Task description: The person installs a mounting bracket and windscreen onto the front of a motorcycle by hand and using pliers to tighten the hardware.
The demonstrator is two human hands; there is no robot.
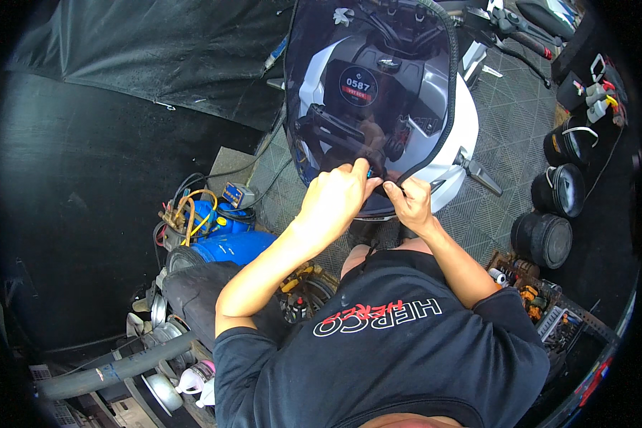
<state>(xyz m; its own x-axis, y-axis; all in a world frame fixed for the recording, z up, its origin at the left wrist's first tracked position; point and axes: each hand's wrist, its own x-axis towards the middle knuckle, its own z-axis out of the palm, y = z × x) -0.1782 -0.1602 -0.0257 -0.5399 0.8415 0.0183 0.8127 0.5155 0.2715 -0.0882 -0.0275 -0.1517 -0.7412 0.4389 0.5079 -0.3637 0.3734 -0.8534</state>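
In front of me stands a scooter with white body panels [467, 118] and a large dark tinted windscreen [335, 135]. A black rubber edge trim [451, 107] follows the windscreen's right rim and curves down to my right hand [412, 203]. That hand is closed, its thumb and fingers pinching the trim's end at the screen's lower edge. Close beside it, my left hand [333, 196] is closed too, with fingers and thumb pressed together. A speck of blue shows at its fingertips, too small to name. The fingers partly hide the screen's edge there.
To the left are a blue tank [231, 246] with yellow hoses and a small blue box [237, 194]. Several black buckets [542, 239] line the right side, near a tool tray [560, 328]. A grey pipe [117, 369] lies at lower left. Grey tiles [503, 153] cover the floor.
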